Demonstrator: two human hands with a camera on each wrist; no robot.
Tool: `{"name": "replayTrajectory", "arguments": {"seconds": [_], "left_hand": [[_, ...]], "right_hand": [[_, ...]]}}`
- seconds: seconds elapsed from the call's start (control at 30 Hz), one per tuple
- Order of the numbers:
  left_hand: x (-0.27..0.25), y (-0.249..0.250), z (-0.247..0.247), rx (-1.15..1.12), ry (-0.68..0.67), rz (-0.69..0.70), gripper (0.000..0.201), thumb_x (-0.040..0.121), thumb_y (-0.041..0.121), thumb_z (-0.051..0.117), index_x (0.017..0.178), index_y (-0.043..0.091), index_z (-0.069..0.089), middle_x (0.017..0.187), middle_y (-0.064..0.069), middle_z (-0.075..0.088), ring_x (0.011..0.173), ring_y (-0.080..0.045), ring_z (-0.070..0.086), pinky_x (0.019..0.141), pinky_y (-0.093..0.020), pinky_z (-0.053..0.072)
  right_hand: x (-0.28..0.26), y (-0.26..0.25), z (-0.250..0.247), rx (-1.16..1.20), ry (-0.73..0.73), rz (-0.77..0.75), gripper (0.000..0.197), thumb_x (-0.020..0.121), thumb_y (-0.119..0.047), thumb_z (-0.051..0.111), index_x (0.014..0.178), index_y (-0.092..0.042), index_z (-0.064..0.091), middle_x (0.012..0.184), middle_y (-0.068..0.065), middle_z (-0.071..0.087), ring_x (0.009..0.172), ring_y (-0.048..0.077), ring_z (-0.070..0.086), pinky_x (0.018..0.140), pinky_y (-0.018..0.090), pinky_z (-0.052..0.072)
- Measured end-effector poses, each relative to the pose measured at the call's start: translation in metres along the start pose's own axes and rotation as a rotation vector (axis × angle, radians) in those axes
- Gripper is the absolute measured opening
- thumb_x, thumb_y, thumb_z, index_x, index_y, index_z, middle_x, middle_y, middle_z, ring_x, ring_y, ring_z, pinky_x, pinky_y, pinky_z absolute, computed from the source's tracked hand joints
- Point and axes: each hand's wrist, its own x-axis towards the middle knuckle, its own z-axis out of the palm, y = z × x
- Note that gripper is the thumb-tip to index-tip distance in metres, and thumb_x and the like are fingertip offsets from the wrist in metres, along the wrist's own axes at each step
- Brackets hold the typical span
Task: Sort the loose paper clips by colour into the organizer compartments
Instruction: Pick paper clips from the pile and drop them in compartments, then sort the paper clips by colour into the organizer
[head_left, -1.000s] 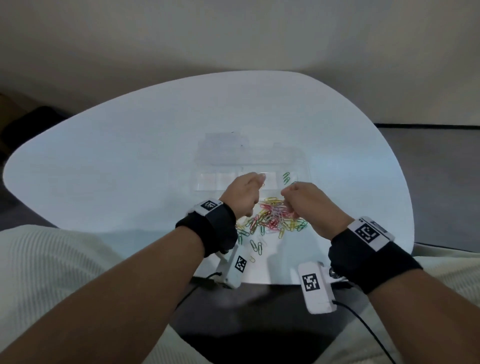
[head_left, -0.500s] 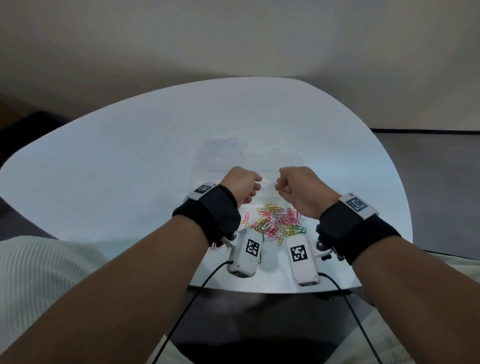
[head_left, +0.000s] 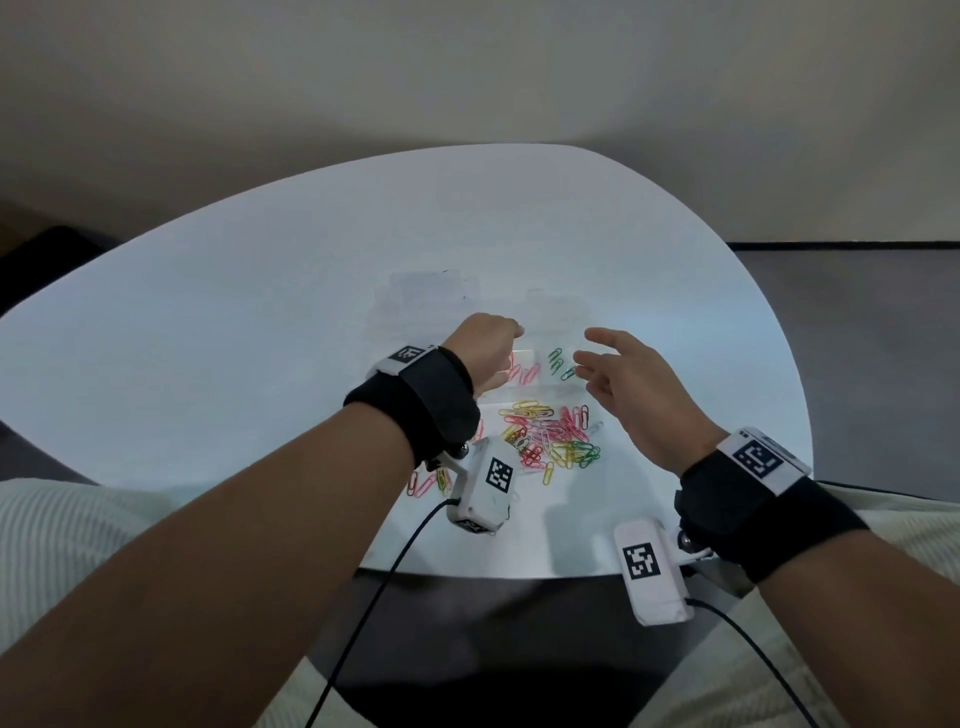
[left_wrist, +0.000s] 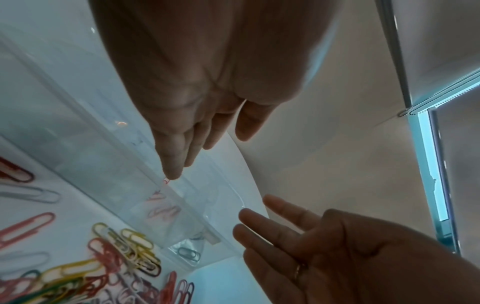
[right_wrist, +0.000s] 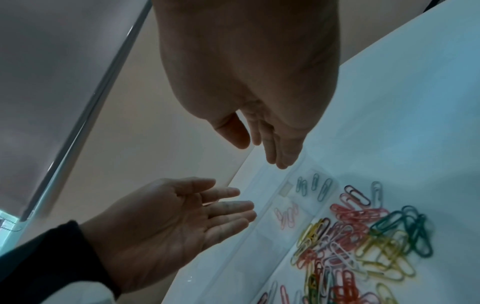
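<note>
A clear plastic organizer (head_left: 431, 306) lies flat on the white table (head_left: 234, 322). Three green clips (head_left: 558, 361) lie in one near compartment and a few pink clips (head_left: 525, 372) in the one to its left. The mixed pile of loose clips (head_left: 550, 439) sits just in front. My left hand (head_left: 493, 353) hovers over the pink compartment with fingers straight (left_wrist: 172, 164), one tip near the rim, holding nothing. My right hand (head_left: 597, 364) hangs beside the green clips (right_wrist: 314, 185), fingers spread (right_wrist: 275, 152) and empty.
A few stray clips (head_left: 426, 480) lie near the table's front edge under my left wrist. The table's curved near edge (head_left: 519, 574) runs just behind both wrist cameras. A wall and dark floor lie beyond the table.
Both hands were curled over the organizer; now their fingers are straight. Pink clips now lie in one compartment and more green clips in the one beside it.
</note>
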Motion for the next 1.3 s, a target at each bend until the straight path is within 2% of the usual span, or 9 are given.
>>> {"name": "replayTrajectory", "arguments": {"seconds": [0.1,0.2,0.33,0.43,0.67,0.83,0.97,1.1,1.3], "left_hand": [[-0.009,0.002,-0.004,0.027,-0.028,0.057,0.016,0.098,0.017,0.046,0.107,0.008,0.055,0.102,-0.011,0.059,0.086,-0.025,0.055,0.073,-0.03,0.051],[-0.023,0.007,-0.01,0.372,-0.017,0.237,0.022,0.095,0.022,0.047,0.104,0.012,0.065,0.092,-0.004,0.071,0.074,-0.017,0.063,0.065,-0.026,0.048],[-0.04,-0.002,-0.016,0.884,-0.005,0.336,0.012,0.088,0.023,0.057,0.091,0.022,0.068,0.077,0.013,0.063,0.079,-0.012,0.061,0.069,-0.024,0.045],[-0.047,-0.026,-0.019,1.071,-0.029,0.305,0.006,0.085,0.021,0.062,0.087,0.024,0.067,0.083,0.011,0.06,0.08,-0.012,0.058,0.064,-0.023,0.04],[-0.035,-0.083,-0.034,1.123,-0.097,0.164,0.007,0.079,0.016,0.073,0.085,0.02,0.074,0.074,0.01,0.061,0.06,-0.003,0.054,0.052,-0.018,0.038],[-0.032,-0.097,-0.02,1.178,-0.056,0.35,0.006,0.085,0.021,0.063,0.086,0.022,0.068,0.087,0.009,0.062,0.085,-0.012,0.059,0.071,-0.025,0.043],[-0.027,-0.102,0.004,1.18,-0.062,0.468,0.008,0.086,0.025,0.056,0.09,0.027,0.063,0.094,0.006,0.066,0.09,-0.017,0.061,0.075,-0.032,0.05],[-0.014,-0.102,0.023,1.16,-0.112,0.524,0.02,0.089,0.024,0.055,0.107,0.023,0.063,0.108,0.003,0.064,0.102,-0.019,0.058,0.082,-0.032,0.046],[0.0,-0.106,0.047,1.295,-0.183,0.525,0.03,0.094,0.011,0.049,0.122,0.014,0.06,0.12,-0.008,0.059,0.11,-0.026,0.056,0.087,-0.034,0.044]], "right_hand": [[-0.002,-0.001,-0.003,0.004,0.012,-0.041,0.029,0.094,-0.004,0.048,0.117,-0.016,0.062,0.109,0.011,0.069,0.106,0.023,0.066,0.1,0.036,0.05],[-0.009,-0.006,-0.005,-0.078,-0.041,-0.069,0.03,0.092,0.002,0.043,0.107,-0.009,0.066,0.1,0.014,0.072,0.083,0.023,0.068,0.086,0.036,0.055],[-0.013,0.001,-0.003,-0.407,-0.1,-0.088,0.024,0.09,-0.005,0.049,0.1,-0.016,0.068,0.089,0.006,0.074,0.072,0.018,0.068,0.072,0.035,0.054],[-0.013,0.019,0.003,-0.719,-0.162,-0.088,0.013,0.088,-0.013,0.061,0.094,-0.017,0.072,0.085,0.001,0.072,0.076,0.018,0.068,0.065,0.028,0.054],[-0.011,0.066,0.016,-1.081,-0.167,-0.054,0.009,0.079,-0.028,0.078,0.08,-0.019,0.079,0.079,0.0,0.074,0.07,0.013,0.066,0.06,0.023,0.048],[-0.005,0.079,0.025,-1.049,-0.005,0.024,0.031,0.075,-0.044,0.075,0.068,-0.014,0.071,0.067,0.003,0.067,0.065,0.02,0.065,0.057,0.026,0.048],[-0.003,0.084,0.03,-1.128,0.065,0.076,0.024,0.077,-0.037,0.069,0.092,-0.019,0.071,0.09,0.005,0.069,0.081,0.025,0.066,0.068,0.028,0.052],[-0.005,0.085,0.023,-1.155,0.074,0.145,0.046,0.071,-0.038,0.074,0.108,-0.012,0.063,0.099,0.006,0.067,0.089,0.026,0.066,0.074,0.03,0.053],[-0.011,0.084,0.014,-1.23,0.006,0.145,0.029,0.07,-0.036,0.071,0.082,-0.015,0.055,0.084,0.003,0.061,0.076,0.023,0.062,0.069,0.027,0.051]]}}
